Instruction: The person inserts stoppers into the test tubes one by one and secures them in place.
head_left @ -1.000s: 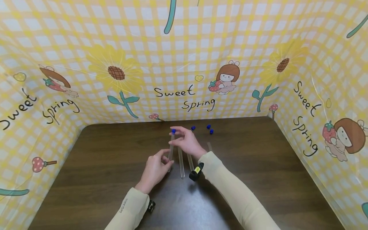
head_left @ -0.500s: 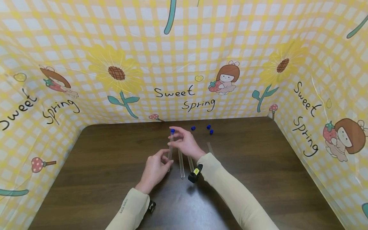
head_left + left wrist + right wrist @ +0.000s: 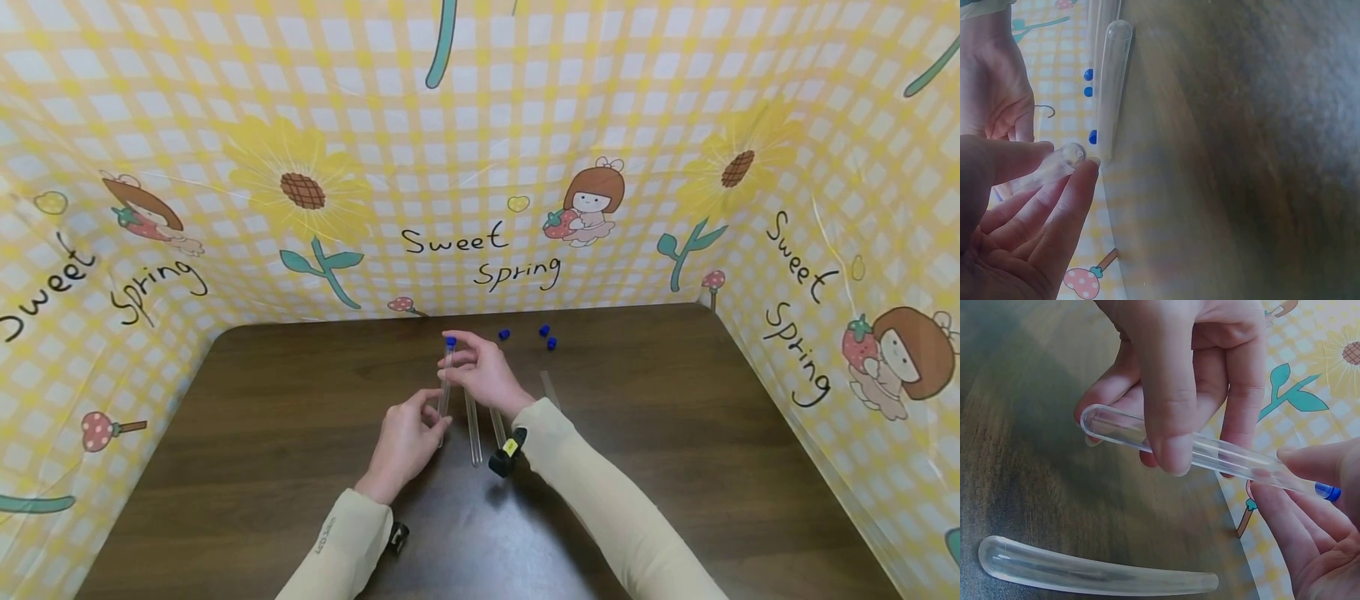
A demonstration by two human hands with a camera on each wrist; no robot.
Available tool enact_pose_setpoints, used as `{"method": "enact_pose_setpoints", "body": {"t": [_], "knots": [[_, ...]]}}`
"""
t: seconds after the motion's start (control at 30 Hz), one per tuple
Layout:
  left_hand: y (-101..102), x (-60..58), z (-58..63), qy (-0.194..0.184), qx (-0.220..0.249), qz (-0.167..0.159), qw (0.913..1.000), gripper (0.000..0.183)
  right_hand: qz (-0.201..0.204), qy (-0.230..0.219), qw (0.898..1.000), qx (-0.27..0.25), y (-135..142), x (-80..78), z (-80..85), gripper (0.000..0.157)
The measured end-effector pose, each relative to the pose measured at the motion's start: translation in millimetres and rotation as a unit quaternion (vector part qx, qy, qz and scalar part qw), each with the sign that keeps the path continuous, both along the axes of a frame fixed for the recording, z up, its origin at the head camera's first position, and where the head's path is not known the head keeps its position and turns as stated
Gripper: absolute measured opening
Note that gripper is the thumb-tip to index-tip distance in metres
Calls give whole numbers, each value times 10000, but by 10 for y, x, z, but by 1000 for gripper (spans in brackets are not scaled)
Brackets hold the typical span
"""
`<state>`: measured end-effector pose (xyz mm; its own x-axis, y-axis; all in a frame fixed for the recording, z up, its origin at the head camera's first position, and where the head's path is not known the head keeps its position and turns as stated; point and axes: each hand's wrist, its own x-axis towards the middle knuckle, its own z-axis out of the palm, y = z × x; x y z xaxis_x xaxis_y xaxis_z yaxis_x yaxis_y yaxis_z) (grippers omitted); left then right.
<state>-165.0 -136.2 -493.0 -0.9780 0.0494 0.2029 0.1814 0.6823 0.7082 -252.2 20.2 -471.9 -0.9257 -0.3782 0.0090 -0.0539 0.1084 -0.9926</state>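
Note:
A clear test tube (image 3: 447,385) with a blue cap (image 3: 450,342) on its far end is held between both hands. My left hand (image 3: 401,437) pinches its lower part, thumb on one side and fingers on the other; the rounded bottom sticks out past them in the right wrist view. Farther up, my right hand (image 3: 487,375) grips the tube between thumb and fingers just below the cap. Close by on the table, under the right hand and wrist, lie a second test tube (image 3: 473,429) and a third one (image 3: 498,427), their upper ends partly hidden.
Another tube (image 3: 549,385) lies right of the right wrist, partly behind the sleeve. Near the back edge of the dark wooden table (image 3: 262,433) are a blue cap (image 3: 504,334) and two more farther right. A yellow checked cloth (image 3: 390,183) surrounds the table on three sides.
My right hand and the capped end of the tube have shifted slightly left. The left hand keeps its pinch almost in place; the loose tubes and caps lie as before.

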Motion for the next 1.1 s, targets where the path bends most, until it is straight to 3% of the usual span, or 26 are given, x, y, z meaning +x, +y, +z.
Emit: {"method": "enact_pose_setpoints", "body": {"t": [1.1], "knots": [[19,-29,22,-56,-51,-72,9999,38,-376,-119,9992,-106,-6,-19,44,49]]}}
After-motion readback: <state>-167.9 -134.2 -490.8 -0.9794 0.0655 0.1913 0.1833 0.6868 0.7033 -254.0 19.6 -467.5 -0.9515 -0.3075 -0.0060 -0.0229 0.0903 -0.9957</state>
